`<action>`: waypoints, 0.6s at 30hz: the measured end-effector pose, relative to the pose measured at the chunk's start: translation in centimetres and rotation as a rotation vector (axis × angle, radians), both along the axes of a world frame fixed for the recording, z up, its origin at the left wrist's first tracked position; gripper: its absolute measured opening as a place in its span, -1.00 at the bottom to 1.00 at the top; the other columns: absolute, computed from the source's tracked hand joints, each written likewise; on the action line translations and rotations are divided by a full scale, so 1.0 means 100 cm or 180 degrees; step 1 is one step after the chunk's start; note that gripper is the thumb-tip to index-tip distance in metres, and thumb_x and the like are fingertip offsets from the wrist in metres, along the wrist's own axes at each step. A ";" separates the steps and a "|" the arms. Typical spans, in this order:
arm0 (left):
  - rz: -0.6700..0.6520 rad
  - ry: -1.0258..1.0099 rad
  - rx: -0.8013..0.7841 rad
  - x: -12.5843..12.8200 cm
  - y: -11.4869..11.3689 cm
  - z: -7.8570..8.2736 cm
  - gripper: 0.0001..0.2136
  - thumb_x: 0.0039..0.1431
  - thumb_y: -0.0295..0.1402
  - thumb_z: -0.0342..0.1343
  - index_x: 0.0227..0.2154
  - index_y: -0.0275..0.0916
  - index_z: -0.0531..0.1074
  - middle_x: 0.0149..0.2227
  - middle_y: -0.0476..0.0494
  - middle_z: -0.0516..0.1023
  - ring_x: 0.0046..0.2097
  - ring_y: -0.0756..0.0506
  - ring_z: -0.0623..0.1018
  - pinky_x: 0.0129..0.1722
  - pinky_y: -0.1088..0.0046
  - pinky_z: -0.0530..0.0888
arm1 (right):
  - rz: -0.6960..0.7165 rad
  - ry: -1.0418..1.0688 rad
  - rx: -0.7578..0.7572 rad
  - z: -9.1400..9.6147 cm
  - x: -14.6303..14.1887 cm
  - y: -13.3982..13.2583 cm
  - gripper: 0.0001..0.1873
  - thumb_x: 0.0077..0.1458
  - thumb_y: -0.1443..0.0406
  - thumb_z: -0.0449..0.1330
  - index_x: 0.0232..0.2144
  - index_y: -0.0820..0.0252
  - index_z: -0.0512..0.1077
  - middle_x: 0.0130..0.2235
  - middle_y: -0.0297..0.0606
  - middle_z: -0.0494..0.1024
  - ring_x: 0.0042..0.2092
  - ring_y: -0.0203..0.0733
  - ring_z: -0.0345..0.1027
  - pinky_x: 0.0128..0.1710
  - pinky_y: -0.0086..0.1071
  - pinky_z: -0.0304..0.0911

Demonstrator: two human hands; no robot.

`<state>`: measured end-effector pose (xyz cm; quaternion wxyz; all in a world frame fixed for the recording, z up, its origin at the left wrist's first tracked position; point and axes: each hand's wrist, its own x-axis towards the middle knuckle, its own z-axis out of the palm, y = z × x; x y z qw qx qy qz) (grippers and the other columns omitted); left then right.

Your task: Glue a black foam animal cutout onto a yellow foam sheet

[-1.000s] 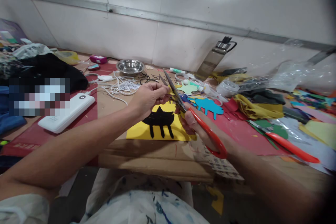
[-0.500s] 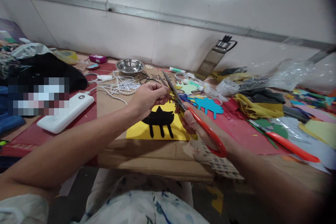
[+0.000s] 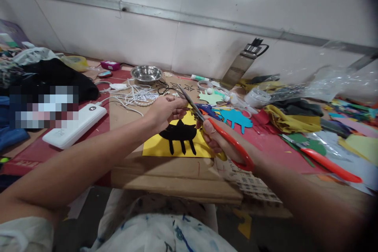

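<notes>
My right hand grips a pair of scissors with one red and one yellow handle. The blades point away and to the left, their tips past my left fingertips. My left hand is closed in a pinch close beside the blades; what lies between its fingers is too small and dark to make out. Below both hands lies a yellow sheet bearing a black animal-shaped cutout with three legs showing. My fingers and the scissors cover the sheet's upper part.
Blue and pale green cutouts lie beyond my right hand. A steel bowl and tilted bottle stand by the wall. A power bank lies left; a red-handled cutter lies right among paper and cloth scraps.
The scissor blades, spread apart before, are now closer together. Both hands stay in nearly the same place above the yellow sheet.
</notes>
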<state>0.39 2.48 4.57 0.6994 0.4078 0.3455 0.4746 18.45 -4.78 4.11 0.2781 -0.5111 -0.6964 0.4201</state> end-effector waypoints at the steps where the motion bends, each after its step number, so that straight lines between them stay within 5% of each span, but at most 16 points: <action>1: 0.0009 0.0027 -0.0103 0.000 0.004 -0.002 -0.86 0.08 -0.62 0.13 -0.56 -0.39 0.40 -0.58 -0.03 0.42 -0.55 0.11 0.42 -0.50 0.60 0.38 | 0.0021 0.0067 -0.0161 0.000 -0.001 0.002 -0.43 0.15 -0.26 -0.11 -0.45 0.10 0.08 -0.51 -0.44 0.11 -0.54 -0.36 -0.08 -0.61 -0.42 -0.06; 7: 0.0090 0.0248 -0.0637 0.000 0.022 -0.012 -0.85 0.07 -0.63 0.12 -0.57 -0.39 0.41 -0.61 -0.07 0.43 -0.58 0.09 0.43 -0.57 0.60 0.36 | -0.0089 0.0377 -0.1092 -0.001 0.000 0.023 -0.40 0.09 -0.29 -0.05 -0.30 0.10 0.18 -0.51 -0.49 0.10 -0.59 -0.43 -0.13 -0.65 -0.50 -0.17; 18: 0.0013 0.0341 -0.0938 -0.002 0.037 -0.024 -0.80 0.06 -0.61 0.12 -0.63 -0.34 0.35 -0.70 -0.01 0.36 -0.64 0.09 0.40 -0.61 0.63 0.39 | -0.0312 0.0010 -0.1462 0.006 -0.008 0.037 -0.39 0.11 -0.28 -0.08 -0.26 0.11 0.22 -0.53 -0.50 0.08 -0.60 -0.48 -0.14 -0.65 -0.60 -0.17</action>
